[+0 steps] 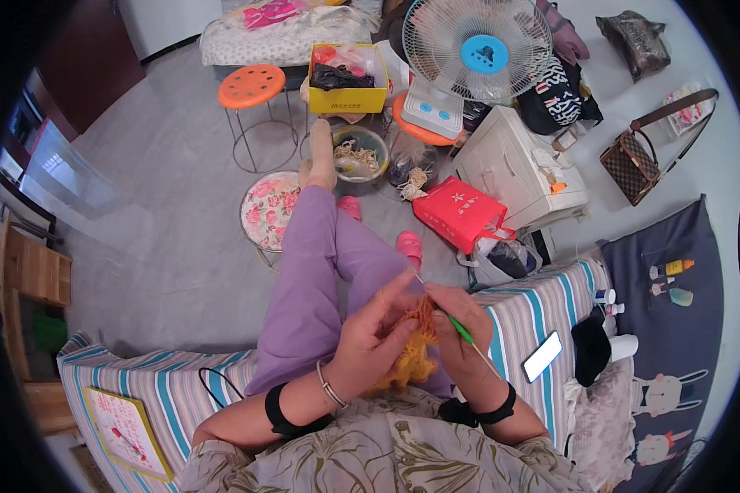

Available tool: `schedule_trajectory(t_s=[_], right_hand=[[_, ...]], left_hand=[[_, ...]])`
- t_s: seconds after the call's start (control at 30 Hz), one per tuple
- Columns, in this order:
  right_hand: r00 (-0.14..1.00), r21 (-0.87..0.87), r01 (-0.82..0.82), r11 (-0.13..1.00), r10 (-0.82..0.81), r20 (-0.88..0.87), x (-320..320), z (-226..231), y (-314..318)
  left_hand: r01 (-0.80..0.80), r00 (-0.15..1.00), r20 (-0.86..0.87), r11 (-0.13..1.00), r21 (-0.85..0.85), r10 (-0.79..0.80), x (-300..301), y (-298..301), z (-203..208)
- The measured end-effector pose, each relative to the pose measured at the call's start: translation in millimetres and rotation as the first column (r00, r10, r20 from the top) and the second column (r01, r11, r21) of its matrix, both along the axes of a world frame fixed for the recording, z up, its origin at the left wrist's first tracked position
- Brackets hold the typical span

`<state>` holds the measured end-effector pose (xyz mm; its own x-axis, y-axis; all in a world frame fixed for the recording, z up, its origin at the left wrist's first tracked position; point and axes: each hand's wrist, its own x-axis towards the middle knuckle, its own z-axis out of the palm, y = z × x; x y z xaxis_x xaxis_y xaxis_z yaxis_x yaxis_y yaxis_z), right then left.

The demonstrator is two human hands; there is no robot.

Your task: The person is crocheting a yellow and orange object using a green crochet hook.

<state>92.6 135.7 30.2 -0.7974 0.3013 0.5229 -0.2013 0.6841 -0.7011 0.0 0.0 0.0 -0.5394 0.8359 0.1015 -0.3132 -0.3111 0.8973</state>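
Note:
My left hand (368,335) pinches the edge of a small crochet piece (411,360), rust-orange at the top and mustard yellow below, which hangs over my lap. Closed around a crochet hook (460,330) with a green grip and a thin metal shaft, my right hand (467,316) is right beside the left. The hook's tip points up and left, close to my left fingertips and the rust-coloured stitches. Its shaft end runs down along my right wrist. My fingers partly cover the stitches at the hook.
I sit on a striped couch (164,386), legs stretched onto a floral stool (270,209). A phone (542,357) lies to my right, a framed picture (127,431) to my left. Ahead are an orange stool (252,86), a yellow box (347,100), a fan (478,49) and a red bag (460,214).

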Motion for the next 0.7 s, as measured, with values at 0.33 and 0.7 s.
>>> schedule_trajectory(t_s=[0.33, 0.7], right_hand=[[0.988, -0.364, 0.137, 0.922, -0.099, 0.12, -16.3, 8.4, -8.9], [0.946, -0.394, 0.121, 0.911, -0.227, -0.233, 27.8, 67.4, 21.2]], left_hand=[[-0.003, 0.979, -0.202, 1.0, -0.015, 0.0, -29.3, -25.6, 3.6], [0.196, 0.853, -0.367, 0.881, -0.431, -0.37, -106.9, -115.2, 29.4]])
